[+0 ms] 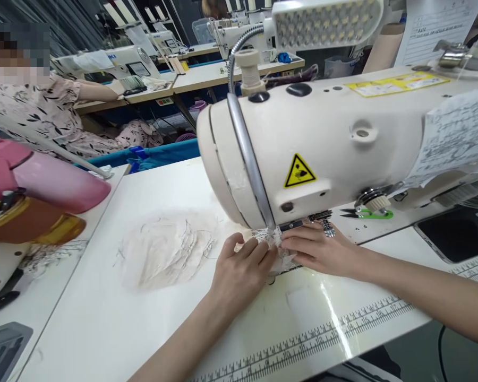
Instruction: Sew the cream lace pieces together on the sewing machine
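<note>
A white lace piece (283, 259) lies under the needle end of a cream sewing machine (322, 138), mostly covered by fingers. My left hand (245, 262) is on its left side, fingers curled and pinching the lace. From the right, my right hand (322, 248) reaches under the machine head, its fingers close together on the lace beside the presser foot area. The needle itself is hidden behind the hands and the machine head. Left of my left hand, a pale, sheer-looking patch with loose threads (171, 249) lies on the white table (143, 329).
Green-handled thread snips (376, 214) and a phone (458, 233) lie to the right. A printed ruler strip (302, 345) runs along the front edge. At left are a pink bottle (63, 178) and an amber container (35, 223). A person in a floral top (59, 111) sits beyond.
</note>
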Action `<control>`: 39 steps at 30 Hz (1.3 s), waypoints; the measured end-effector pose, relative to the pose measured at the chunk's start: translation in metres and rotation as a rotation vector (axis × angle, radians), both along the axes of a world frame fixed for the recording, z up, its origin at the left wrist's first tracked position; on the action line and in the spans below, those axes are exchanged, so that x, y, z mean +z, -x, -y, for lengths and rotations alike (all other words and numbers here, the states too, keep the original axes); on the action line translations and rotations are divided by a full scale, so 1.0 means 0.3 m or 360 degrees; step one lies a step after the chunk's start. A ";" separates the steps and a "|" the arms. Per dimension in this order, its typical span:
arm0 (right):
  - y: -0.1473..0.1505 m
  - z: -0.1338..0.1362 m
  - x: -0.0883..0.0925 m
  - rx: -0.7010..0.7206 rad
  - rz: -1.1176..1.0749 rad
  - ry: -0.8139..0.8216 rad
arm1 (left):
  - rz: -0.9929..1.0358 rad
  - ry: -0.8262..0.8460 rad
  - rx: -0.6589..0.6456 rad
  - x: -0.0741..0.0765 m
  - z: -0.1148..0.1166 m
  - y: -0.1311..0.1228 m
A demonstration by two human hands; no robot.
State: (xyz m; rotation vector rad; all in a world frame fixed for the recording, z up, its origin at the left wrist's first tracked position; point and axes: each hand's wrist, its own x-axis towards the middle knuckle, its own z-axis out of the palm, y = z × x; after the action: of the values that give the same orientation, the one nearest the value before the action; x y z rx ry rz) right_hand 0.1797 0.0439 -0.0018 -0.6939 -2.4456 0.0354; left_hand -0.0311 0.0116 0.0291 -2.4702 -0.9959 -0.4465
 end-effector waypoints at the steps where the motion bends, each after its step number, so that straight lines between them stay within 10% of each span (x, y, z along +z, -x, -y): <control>1: 0.002 0.000 -0.001 0.0019 0.0027 -0.0006 | 0.0014 -0.0015 -0.0001 -0.001 0.003 0.000; 12: 0.015 0.002 -0.002 0.0047 0.0051 0.0025 | 0.0069 0.0538 -0.0088 -0.064 -0.013 0.020; 39: 0.019 0.004 -0.001 -0.0136 0.0016 -0.0176 | 0.0099 0.0593 0.0047 -0.054 -0.009 0.014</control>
State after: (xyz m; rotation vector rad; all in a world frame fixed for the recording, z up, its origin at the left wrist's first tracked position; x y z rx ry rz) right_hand 0.1740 0.0428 -0.0020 -0.7501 -2.4040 -0.1360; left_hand -0.0352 0.0142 0.0129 -2.7774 -1.2350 -0.3560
